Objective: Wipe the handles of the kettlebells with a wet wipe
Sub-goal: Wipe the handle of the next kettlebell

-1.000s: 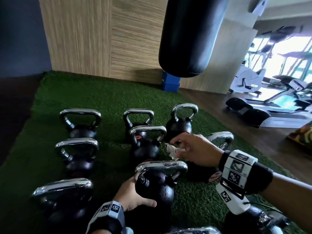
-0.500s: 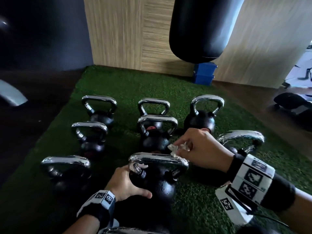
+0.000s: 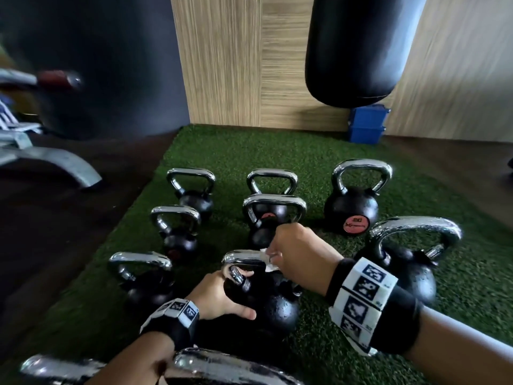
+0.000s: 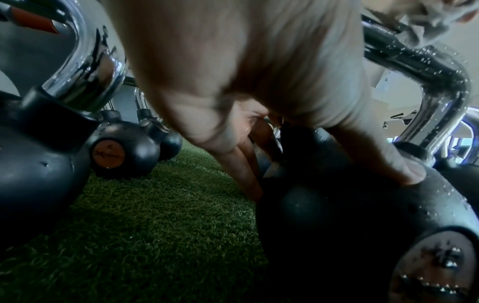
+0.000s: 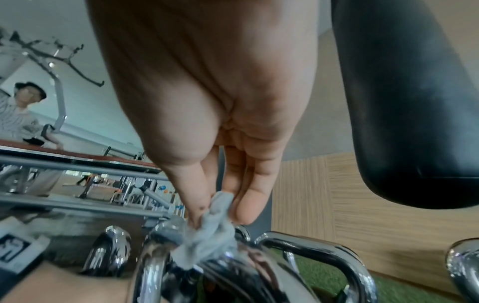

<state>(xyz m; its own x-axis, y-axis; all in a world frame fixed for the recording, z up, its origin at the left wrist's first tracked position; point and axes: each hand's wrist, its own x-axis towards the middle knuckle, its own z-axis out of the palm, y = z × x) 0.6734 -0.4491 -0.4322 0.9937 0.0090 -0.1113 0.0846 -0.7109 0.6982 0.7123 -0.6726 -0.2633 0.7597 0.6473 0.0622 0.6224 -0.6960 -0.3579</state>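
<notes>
Several black kettlebells with chrome handles stand on green turf (image 3: 319, 157). The nearest middle kettlebell (image 3: 277, 307) is steadied by my left hand (image 3: 236, 295): thumb on the ball, fingers curled round the base of its handle (image 3: 241, 257). The left wrist view shows that left hand (image 4: 334, 180) straddling the ball, thumb pressed on top. My right hand (image 3: 277, 257) pinches a crumpled white wet wipe (image 3: 267, 252) against the top of that handle. In the right wrist view the right hand (image 5: 220, 215) holds the wet wipe (image 5: 207, 244) between thumb and fingers on the chrome bar (image 5: 150, 266).
A black punching bag (image 3: 358, 45) hangs over the far right of the turf, with a blue box (image 3: 366, 123) below it by the wood wall. A grey machine frame (image 3: 55, 162) stands on the dark floor at left. A bystander (image 5: 20, 114) appears far off.
My right hand has lowered the wipe from just beyond the near handle onto its top. The left hand keeps its hold on the kettlebell. The head view has swung left.
</notes>
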